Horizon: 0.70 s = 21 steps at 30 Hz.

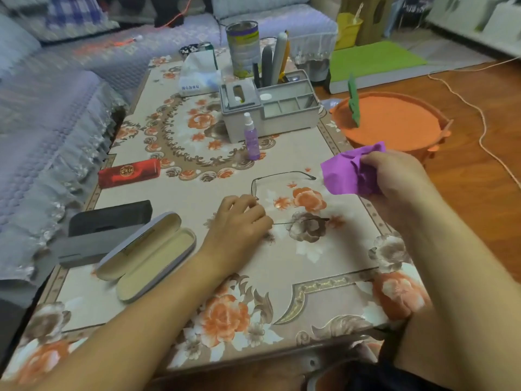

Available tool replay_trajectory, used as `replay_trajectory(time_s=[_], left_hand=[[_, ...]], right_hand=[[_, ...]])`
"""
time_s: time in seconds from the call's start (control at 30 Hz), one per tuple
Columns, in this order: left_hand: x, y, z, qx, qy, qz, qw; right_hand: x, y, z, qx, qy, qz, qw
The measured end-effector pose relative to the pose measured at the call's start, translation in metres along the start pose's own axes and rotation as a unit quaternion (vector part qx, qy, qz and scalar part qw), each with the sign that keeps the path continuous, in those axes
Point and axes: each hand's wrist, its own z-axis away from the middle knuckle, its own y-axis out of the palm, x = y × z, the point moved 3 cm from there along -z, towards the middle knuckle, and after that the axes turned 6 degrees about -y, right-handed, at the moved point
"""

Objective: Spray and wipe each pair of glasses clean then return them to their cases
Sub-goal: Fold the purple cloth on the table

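the left hand (239, 218) rested on the flowered table (282, 153), knuckles up, and its fingertips pinched the thin metal frame of the glasses (255, 183) near the middle of the front. the glasses lay open on the table, their front running away from the fingers toward the far side, and both thin arms stretching out to the right of the hand, one beyond it and one just beside the knuckles.

the right hand (394, 176) was lifted above the table edge, to the right of the glasses and apart from them. it was closed around a crumpled purple cloth (346, 173), which hung out on the left side of the fingers.

left of the left hand and a little nearer to the person lay an open pale case (149, 255), its lid up and the inside bare. beyond this case lay a black case (110, 215) and a grey case (93, 246), both closed, and further away a closed red case (128, 172).

beyond the glasses, between the two hands, stood a small purple spray bottle (251, 136), upright, with a white top. just behind it was a grey desk organizer (270, 108) holding pens.
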Motion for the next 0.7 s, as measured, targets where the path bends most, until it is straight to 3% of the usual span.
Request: replay_trajectory(time_s=[0.07,0.13,0.17,0.2,0.23,0.27,0.3,0.33,0.37,0.4,0.43,0.53,0.6,0.63,0.7], left_hand=[[0.0,-0.008,0.008,0.033,0.009,0.018,0.999],[-0.002,-0.025,0.021,0.088,-0.033,0.067,0.993],[-0.004,-0.036,0.031,0.109,-0.092,0.131,0.981],[-0.005,-0.047,0.041,0.134,-0.186,0.236,0.944],[-0.006,-0.059,0.05,0.164,-0.296,0.371,0.865],[-0.011,-0.07,0.056,0.185,-0.39,0.522,0.736],[-0.016,-0.075,0.063,0.194,-0.45,0.651,0.579],[-0.017,-0.08,0.068,0.179,-0.47,0.736,0.454],[-0.016,-0.085,0.072,0.151,-0.475,0.767,0.405],[-0.012,-0.087,0.076,0.124,-0.481,0.764,0.413],[-0.006,-0.089,0.079,0.097,-0.494,0.738,0.449],[0.017,-0.096,0.085,0.069,-0.5,0.61,0.611],[0.03,-0.108,0.082,0.14,-0.455,0.549,0.686],[0.034,-0.113,0.08,0.189,-0.429,0.537,0.701],[0.035,-0.12,0.076,0.264,-0.388,0.533,0.704]], right_hand=[[-0.003,0.009,0.009,0.045,0.001,0.019,0.999],[-0.009,0.023,0.023,0.106,0.031,0.01,0.994],[-0.014,0.032,0.033,0.149,0.049,-0.005,0.988],[-0.019,0.042,0.044,0.196,0.068,-0.022,0.978],[-0.024,0.052,0.056,0.243,0.086,-0.036,0.966],[-0.029,0.062,0.069,0.287,0.103,-0.053,0.951],[-0.034,0.071,0.081,0.324,0.119,-0.071,0.936],[-0.04,0.08,0.093,0.349,0.134,-0.086,0.923],[-0.045,0.087,0.102,0.365,0.145,-0.096,0.915],[-0.051,0.094,0.11,0.382,0.158,-0.109,0.904],[-0.057,0.098,0.116,0.394,0.174,-0.122,0.894],[-0.074,0.106,0.121,0.363,0.21,-0.095,0.903],[-0.074,0.107,0.117,0.328,0.088,0.057,0.939],[-0.068,0.107,0.117,0.328,-0.019,0.155,0.932],[-0.058,0.115,0.125,0.396,-0.157,0.251,0.869]])
